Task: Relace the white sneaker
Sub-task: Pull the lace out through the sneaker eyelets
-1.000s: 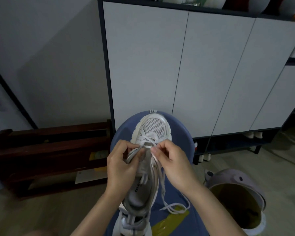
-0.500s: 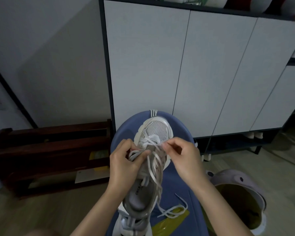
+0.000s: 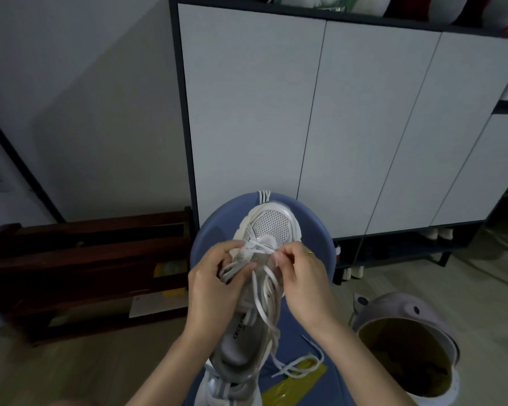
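Observation:
The white sneaker [image 3: 272, 227] lies on a round blue stool [image 3: 317, 230], its mesh toe pointing away from me. My left hand [image 3: 214, 285] grips the sneaker's left side, its fingers curled over loose loops of the white lace [image 3: 264, 306]. My right hand [image 3: 302, 276] pinches a strand of the lace at an eyelet on the right side, near the toe. The lace crosses once at the lowest eyelets. Its free ends [image 3: 299, 367] trail down onto the stool beside the heel.
A white cabinet [image 3: 320, 112] with dark frame stands right behind the stool. A dark wooden rack [image 3: 85, 259] sits low on the left. An open lilac bin [image 3: 405, 347] stands on the floor at the right. Yellow tape [image 3: 294, 388] is stuck on the stool.
Both hands slid up the sneaker toward the toe. My right hand moved from the tongue's middle to the right eyelet row, and the lace loops spread wider.

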